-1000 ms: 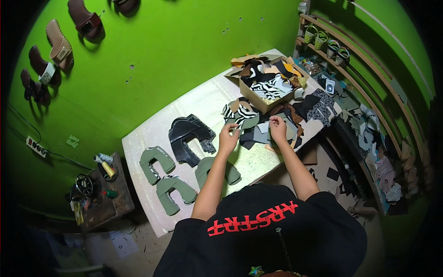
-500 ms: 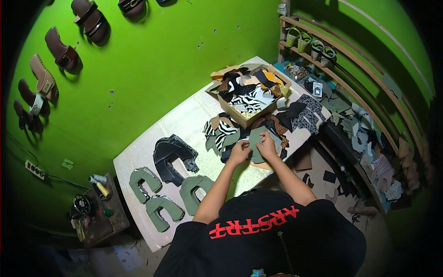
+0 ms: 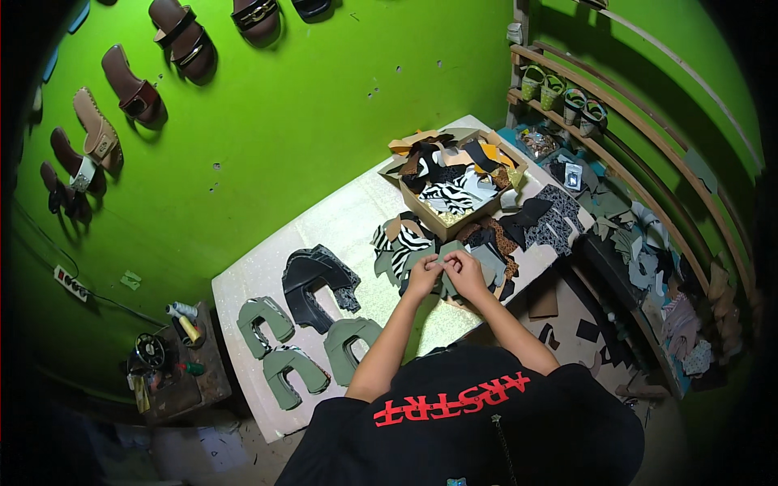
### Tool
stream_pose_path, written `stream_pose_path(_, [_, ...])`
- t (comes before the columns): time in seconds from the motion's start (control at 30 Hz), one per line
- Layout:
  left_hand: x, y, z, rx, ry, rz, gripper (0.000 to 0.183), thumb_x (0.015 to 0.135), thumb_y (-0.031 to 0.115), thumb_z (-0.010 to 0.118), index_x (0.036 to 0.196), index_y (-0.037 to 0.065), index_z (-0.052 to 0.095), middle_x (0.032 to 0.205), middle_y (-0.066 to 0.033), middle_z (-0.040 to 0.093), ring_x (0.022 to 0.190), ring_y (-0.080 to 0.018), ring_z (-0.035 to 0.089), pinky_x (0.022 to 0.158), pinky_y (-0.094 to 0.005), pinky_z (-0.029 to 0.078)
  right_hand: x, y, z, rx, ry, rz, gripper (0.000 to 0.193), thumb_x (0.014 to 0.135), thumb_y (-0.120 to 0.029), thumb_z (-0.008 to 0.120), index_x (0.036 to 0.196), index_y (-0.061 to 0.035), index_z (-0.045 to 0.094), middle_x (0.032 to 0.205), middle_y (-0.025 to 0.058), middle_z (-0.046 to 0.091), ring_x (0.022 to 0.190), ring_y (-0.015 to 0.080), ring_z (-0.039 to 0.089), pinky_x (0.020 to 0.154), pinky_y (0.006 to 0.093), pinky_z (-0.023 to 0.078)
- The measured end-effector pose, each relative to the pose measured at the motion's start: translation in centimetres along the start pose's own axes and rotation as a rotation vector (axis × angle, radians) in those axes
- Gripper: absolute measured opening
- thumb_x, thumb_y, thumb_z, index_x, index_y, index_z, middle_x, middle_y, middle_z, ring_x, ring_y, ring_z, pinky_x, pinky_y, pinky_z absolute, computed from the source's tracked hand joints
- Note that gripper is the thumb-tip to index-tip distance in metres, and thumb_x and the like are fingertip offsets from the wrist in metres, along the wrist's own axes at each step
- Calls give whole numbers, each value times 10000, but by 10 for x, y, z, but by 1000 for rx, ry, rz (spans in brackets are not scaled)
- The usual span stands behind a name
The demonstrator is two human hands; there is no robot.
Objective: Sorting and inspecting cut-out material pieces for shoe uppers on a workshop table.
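Above a pile of cut material scraps on the white table [image 3: 365, 194], my left hand [image 3: 422, 277] and my right hand [image 3: 463, 273] are close together. Their fingers are closed in a pinch on a grey-green cut piece [image 3: 448, 287], partly covered by my fingers. Zebra-striped pieces [image 3: 405, 253] lie just beyond my left hand. Brown spotted pieces [image 3: 508, 243] are beyond my right hand. To the left, a black stack of U-shaped pieces [image 3: 304, 285] lies behind green U-shaped stacks [image 3: 296, 374].
A cardboard box [image 3: 442, 225] heaped with scraps stands at the table's far end. On the right, a wooden rack [image 3: 616, 77] holds small shoes above a bench of scraps. Sandals [image 3: 134, 95] hang on the green wall. A small side table [image 3: 203, 385] carries thread spools.
My hands have drawn closer together over the cut piece, and less of it shows now. The whole view has shifted slightly, so the scene sits lower and further right.
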State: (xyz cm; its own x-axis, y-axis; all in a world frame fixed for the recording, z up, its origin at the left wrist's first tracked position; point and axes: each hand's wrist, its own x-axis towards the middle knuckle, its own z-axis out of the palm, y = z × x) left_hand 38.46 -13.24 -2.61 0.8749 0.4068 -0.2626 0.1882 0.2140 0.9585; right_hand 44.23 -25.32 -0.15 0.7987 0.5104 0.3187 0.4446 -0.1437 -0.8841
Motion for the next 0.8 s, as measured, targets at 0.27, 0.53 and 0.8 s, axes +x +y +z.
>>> stream_pose_path(0.27, [-25,38,-17,-96,6,35,252,778,102,593,1002,-5,551,823,-44,602,693,-82,546,628,-200,428,-1,-11,4,-45,42,-68,235,717,-94,590,927,-14,522,865,113,491,800,222,491,716,310,406])
stream_pose_path(0.53, [-77,60,-71,-261,-15,124,204,755,82,535,949,32,574,812,0,580,720,-74,529,663,-208,426,-2,-18,53,-25,-130,-131,401,742,-168,610,1093,-35,469,1020,141,483,972,260,444,846,342,360])
stream_pose_path(0.8, [-144,66,-153,-539,158,141,336,749,103,406,1065,11,475,909,-90,566,736,-188,570,690,-316,484,-20,-58,133,571,-643,239,223,821,-140,561,1003,-16,528,825,6,573,696,64,510,606,189,406])
